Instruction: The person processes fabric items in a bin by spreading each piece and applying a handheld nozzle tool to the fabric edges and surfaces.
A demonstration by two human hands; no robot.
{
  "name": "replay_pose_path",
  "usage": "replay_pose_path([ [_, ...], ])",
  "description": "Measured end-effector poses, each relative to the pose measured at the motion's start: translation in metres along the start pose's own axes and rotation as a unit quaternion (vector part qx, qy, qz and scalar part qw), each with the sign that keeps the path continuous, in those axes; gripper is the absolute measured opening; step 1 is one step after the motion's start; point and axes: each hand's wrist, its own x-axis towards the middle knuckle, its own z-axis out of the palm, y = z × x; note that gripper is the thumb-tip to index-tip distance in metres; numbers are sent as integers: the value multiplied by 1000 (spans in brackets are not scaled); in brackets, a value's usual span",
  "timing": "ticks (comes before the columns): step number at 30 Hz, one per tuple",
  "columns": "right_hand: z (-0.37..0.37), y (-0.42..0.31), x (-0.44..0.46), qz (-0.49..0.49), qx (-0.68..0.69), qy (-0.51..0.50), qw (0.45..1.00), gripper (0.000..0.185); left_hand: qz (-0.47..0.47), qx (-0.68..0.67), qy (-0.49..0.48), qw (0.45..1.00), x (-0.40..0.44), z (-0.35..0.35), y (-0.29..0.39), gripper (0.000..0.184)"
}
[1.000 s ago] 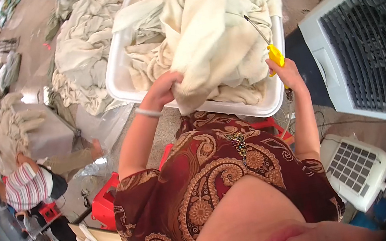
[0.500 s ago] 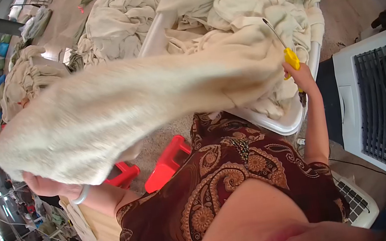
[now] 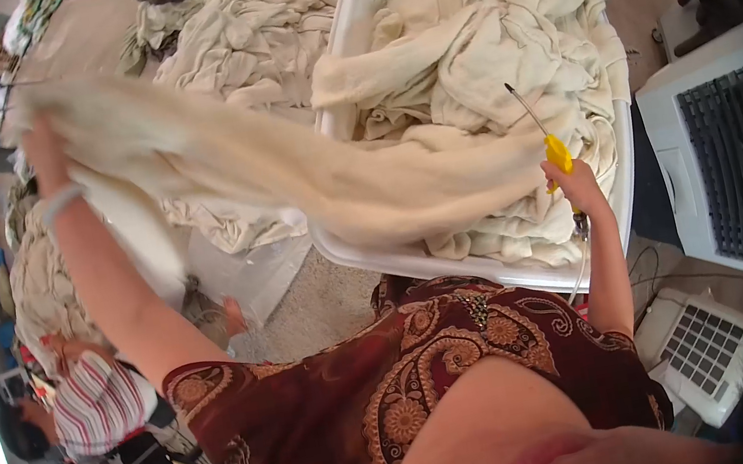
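Note:
My left hand (image 3: 47, 157), blurred, is stretched out to the upper left and closed on one end of a long cream cloth (image 3: 314, 173). The cloth hangs in a sagging sweep toward my right hand (image 3: 578, 185). That hand is closed round a yellow air blow gun (image 3: 557, 154) with a long thin metal nozzle pointing up and left; a pale hose trails below it. The cloth's right end lies close by my right hand; whether the fingers pinch it too, I cannot tell. Under it, a white tub (image 3: 376, 260) is heaped with cream fabric (image 3: 491, 67).
More cream cloth (image 3: 250, 47) is piled left of the tub, beside a clear plastic sheet (image 3: 247, 271). A person in a striped shirt (image 3: 102, 401) is at lower left. On the right stand a white air cooler (image 3: 674, 145) and a white grilled unit (image 3: 705, 344).
My left hand has swung up and away with the cloth, which now stretches toward the upper left. My right hand with the blow gun has sunk slightly. The view has shifted.

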Motion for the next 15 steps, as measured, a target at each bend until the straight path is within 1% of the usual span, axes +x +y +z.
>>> replay_pose_path([
  [1,-27,37,-15,-6,-4,-9,1000,42,-19,-7,0,1000,30,-37,6,29],
  [2,-21,32,-19,-3,-11,-4,1000,42,-63,-44,-4,997,53,-37,-2,31],
  [3,-18,28,-26,13,-8,-3,1000,42,-155,-125,-26,980,64,-32,-3,33],
  [4,-15,21,-31,30,-3,0,1000,43,-219,-181,-39,958,69,-21,-3,36],
  [5,-14,18,-34,46,3,5,999,44,-261,-215,-57,939,69,-9,3,39],
  [7,-4,26,-37,63,3,17,998,45,-303,-249,-101,914,66,28,19,46],
  [8,-32,76,-57,57,-2,-19,998,45,-309,-227,-137,913,50,3,39,49],
  [11,-15,72,-73,92,-3,-23,996,46,-302,-235,-228,895,39,60,67,60],
  [12,-10,75,-76,98,-11,-32,995,46,-266,-233,-266,897,34,83,86,64],
  [13,-5,78,-79,100,1,-32,994,47,-212,-231,-301,901,29,107,110,68],
  [14,-3,79,-82,113,1,-23,993,47,-130,-234,-330,905,20,133,142,72],
  [15,-20,102,-90,106,-4,-52,993,47,-57,-258,-365,893,-7,138,186,76],
])
